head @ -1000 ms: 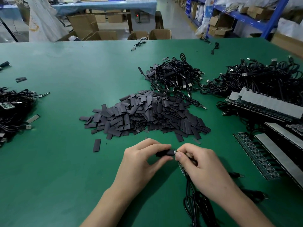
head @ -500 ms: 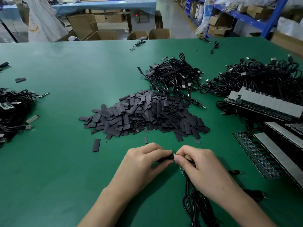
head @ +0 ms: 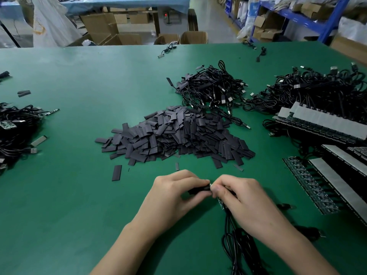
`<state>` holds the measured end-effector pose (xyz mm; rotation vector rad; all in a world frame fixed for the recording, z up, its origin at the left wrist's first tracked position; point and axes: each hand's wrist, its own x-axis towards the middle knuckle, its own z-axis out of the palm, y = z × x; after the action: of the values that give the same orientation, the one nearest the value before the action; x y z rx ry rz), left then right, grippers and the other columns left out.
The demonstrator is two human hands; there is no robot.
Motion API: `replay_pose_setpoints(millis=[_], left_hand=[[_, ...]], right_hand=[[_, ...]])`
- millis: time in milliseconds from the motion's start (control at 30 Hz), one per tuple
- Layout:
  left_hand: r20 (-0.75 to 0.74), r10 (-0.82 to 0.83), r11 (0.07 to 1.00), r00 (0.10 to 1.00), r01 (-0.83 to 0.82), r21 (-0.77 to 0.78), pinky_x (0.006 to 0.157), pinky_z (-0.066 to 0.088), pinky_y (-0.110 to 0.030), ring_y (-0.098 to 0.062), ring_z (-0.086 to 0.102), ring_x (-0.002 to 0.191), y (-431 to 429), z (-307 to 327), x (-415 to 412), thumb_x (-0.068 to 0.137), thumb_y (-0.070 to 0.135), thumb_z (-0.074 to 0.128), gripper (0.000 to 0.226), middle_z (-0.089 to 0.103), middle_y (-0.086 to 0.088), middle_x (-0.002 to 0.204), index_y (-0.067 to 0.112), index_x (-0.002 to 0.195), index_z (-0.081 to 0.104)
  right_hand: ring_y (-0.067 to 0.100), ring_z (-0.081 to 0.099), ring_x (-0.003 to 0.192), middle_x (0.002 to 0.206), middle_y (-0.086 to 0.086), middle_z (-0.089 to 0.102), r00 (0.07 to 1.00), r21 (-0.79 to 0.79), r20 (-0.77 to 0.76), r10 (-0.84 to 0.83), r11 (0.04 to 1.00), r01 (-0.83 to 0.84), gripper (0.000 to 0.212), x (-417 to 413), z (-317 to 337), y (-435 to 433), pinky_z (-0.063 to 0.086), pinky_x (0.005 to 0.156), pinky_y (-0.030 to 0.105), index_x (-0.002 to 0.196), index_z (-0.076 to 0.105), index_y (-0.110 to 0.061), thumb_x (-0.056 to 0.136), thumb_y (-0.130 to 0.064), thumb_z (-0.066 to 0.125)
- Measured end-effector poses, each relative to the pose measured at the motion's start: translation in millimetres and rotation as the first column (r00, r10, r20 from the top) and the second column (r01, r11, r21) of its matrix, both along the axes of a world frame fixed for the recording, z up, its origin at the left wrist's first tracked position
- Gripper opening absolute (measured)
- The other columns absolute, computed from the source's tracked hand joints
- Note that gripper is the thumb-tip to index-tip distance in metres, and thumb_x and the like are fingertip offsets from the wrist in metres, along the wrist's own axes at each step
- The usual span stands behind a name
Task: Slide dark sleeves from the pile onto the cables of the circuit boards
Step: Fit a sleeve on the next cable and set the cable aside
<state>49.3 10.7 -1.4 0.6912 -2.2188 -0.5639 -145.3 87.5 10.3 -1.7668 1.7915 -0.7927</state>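
Green table (head: pixel 59 195) fills the head view, and both hands meet low in the middle of it. The left hand (head: pixel 174 197) pinches a dark sleeve (head: pixel 199 189) between its thumb and curled fingers (head: pixel 190 180). Only a short black stretch of it shows; the rest is tucked under the fingertips.

The right hand (head: pixel 244 197) is curled tight too. Its fingers (head: pixel 224 180) touch the sleeve's end and grip a small circuit board (head: pixel 221 203), with just a speckled sliver peeking out below the thumb. Is the sleeve over the board's end? Can't tell, because the knuckles cover the join.

A black cable (head: pixel 228 235) drops from under the right hand toward the bottom edge, where the frame cuts off its loops.

Just beyond the fingers the pile of sleeves (head: pixel 178 135) spreads wide. One stray sleeve (head: pixel 116 172) lies to the left of the fingers, apart from the pile. Farther beyond sits a tangle of plugged cables (head: pixel 214 88).

Off to the right of the fingers are rows of board strips (head: pixel 327 124) and a bigger cable heap (head: pixel 317 90), both cropped by the right edge. Far left of the fingers is another dark heap (head: pixel 14 126), cut by the edge and too tangled to read.
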Motion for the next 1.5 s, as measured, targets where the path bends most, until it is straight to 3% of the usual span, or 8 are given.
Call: replay_pose_setpoints(millis=[167, 333, 600, 767, 967, 1067, 1167, 1500], left_hand=[[-0.134, 0.034, 0.971, 0.990, 0.000, 0.241, 0.076, 0.051, -0.018, -0.008, 0.069, 0.080, -4, 3, 5, 0.082, 0.027, 0.084, 0.025, 0.075, 0.010, 0.090, 0.016, 0.105, 0.082], [-0.124, 0.023, 0.986, 0.992, -0.001, 0.169, 0.075, 0.050, -0.017, -0.008, 0.068, 0.076, -6, 5, 10, 0.084, 0.021, 0.083, 0.020, 0.075, 0.004, 0.087, 0.012, 0.102, 0.082], [-0.201, 0.009, 0.977, 0.979, 0.034, 0.212, 0.071, 0.058, -0.029, -0.015, 0.073, 0.076, -5, 4, 8, 0.084, 0.020, 0.081, 0.019, 0.077, 0.002, 0.088, 0.011, 0.101, 0.081], [-0.246, 0.020, 0.959, 0.969, 0.051, 0.280, 0.072, 0.055, -0.023, -0.014, 0.073, 0.073, -3, 3, 5, 0.085, 0.019, 0.081, 0.017, 0.077, 0.003, 0.085, 0.011, 0.100, 0.081], [-0.335, 0.040, 0.896, 0.941, 0.115, 0.429, 0.072, 0.054, -0.023, -0.015, 0.073, 0.070, 1, 1, 2, 0.085, 0.014, 0.079, 0.014, 0.075, 0.001, 0.083, 0.013, 0.099, 0.081], [-0.321, 0.038, 0.906, 0.946, 0.103, 0.410, 0.072, 0.055, -0.026, -0.016, 0.073, 0.071, 2, 2, 1, 0.086, 0.019, 0.079, 0.014, 0.076, 0.001, 0.082, 0.013, 0.099, 0.081], [-0.269, 0.032, 0.942, 0.963, 0.061, 0.330, 0.073, 0.056, -0.029, -0.016, 0.073, 0.073, 2, 4, 2, 0.087, 0.023, 0.081, 0.015, 0.076, 0.004, 0.081, 0.013, 0.098, 0.081], [-0.261, 0.069, 0.982, 0.963, -0.019, 0.189, 0.078, 0.054, -0.021, -0.012, 0.071, 0.083, 1, 8, 2, 0.083, 0.017, 0.083, 0.021, 0.076, 0.002, 0.093, 0.012, 0.103, 0.080]], right_hand=[[0.007, 0.049, 0.056, 0.065, -0.018, 0.057, 1.000, -0.087, 0.018, 0.020, 0.996, -0.018, 0.022, -3, 11, 1, 0.036, 0.053, 0.021, 0.085, 0.062, -0.036, 0.103, -0.042, 0.052], [0.010, 0.055, 0.074, 0.075, -0.018, 0.055, 0.989, -0.158, -0.128, 0.069, 0.983, -0.089, 0.022, 0, 15, 4, 0.046, 0.065, 0.034, 0.096, 0.061, -0.032, 0.106, -0.041, 0.044], [0.014, 0.051, 0.059, 0.067, -0.008, 0.052, 0.998, -0.354, -0.058, 0.017, 0.934, -0.037, 0.006, -1, 17, 6, 0.042, 0.054, 0.029, 0.104, 0.065, -0.031, 0.099, -0.032, 0.061], [0.015, 0.048, 0.061, 0.073, -0.001, 0.060, 0.998, -0.435, -0.061, 0.024, 0.899, -0.049, 0.012, -3, 16, 4, 0.042, 0.056, 0.031, 0.099, 0.073, -0.023, 0.101, -0.027, 0.062], [0.006, 0.042, 0.062, 0.071, -0.014, 0.045, 0.994, -0.497, -0.110, 0.023, 0.865, -0.075, 0.010, -5, 17, 3, 0.037, 0.059, 0.024, 0.098, 0.076, -0.017, 0.100, -0.019, 0.066], [0.005, 0.044, 0.062, 0.071, -0.012, 0.051, 0.993, -0.501, -0.122, 0.009, 0.863, -0.069, 0.010, -4, 17, 3, 0.042, 0.058, 0.027, 0.095, 0.075, -0.017, 0.099, -0.020, 0.067], [-0.002, 0.049, 0.064, 0.072, -0.017, 0.056, 0.994, -0.473, -0.113, -0.010, 0.880, -0.045, 0.007, -2, 16, 5, 0.037, 0.061, 0.016, 0.093, 0.073, -0.019, 0.097, -0.022, 0.068], [0.014, 0.065, 0.064, 0.075, -0.004, 0.068, 0.943, -0.184, 0.331, 0.017, 0.982, 0.047, 0.016, 0, 17, 4, 0.055, 0.062, 0.031, 0.098, 0.068, -0.032, 0.093, -0.046, 0.060]])
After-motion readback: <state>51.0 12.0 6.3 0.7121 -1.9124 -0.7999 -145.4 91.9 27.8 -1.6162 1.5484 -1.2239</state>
